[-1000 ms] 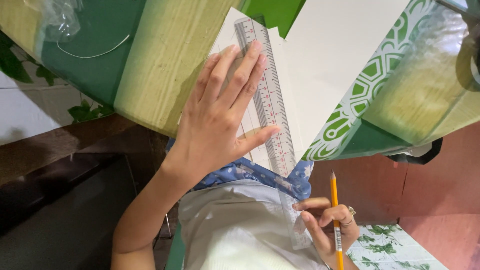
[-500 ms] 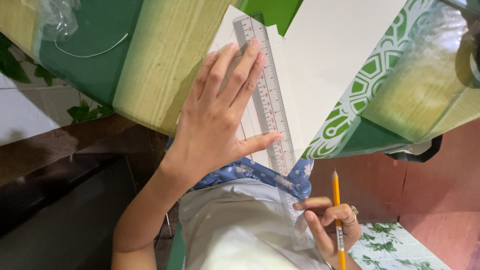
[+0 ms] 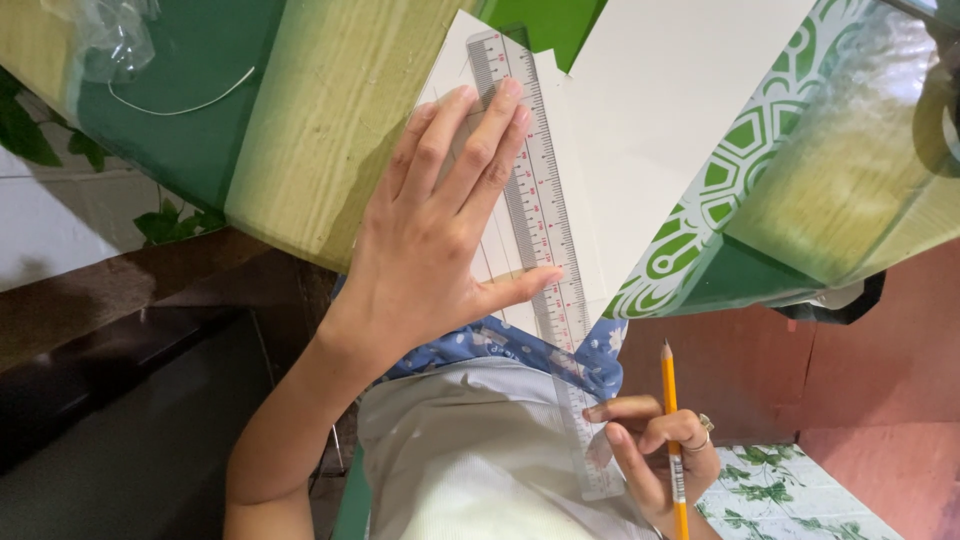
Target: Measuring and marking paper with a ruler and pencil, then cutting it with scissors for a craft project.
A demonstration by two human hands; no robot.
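My left hand (image 3: 440,230) lies flat, fingers spread, pressing a clear plastic ruler (image 3: 545,215) onto a white sheet of paper (image 3: 660,130). The ruler runs from the top of the sheet down past the table edge over my lap. My right hand (image 3: 655,450) is low at the bottom right, off the table, fingers closed around a yellow pencil (image 3: 672,430) whose tip points up toward the paper. The pencil tip is apart from the sheet and beside the ruler's lower end.
The table carries a green and yellow cloth (image 3: 320,130) with a patterned white-and-green border (image 3: 720,200). Crumpled clear plastic (image 3: 110,35) and a thin white cord (image 3: 180,100) lie at the upper left. Red floor (image 3: 880,390) and a leaf-patterned tile (image 3: 770,490) show below.
My left thumb has spread a little further across the ruler. My right hand with the pencil has barely shifted.
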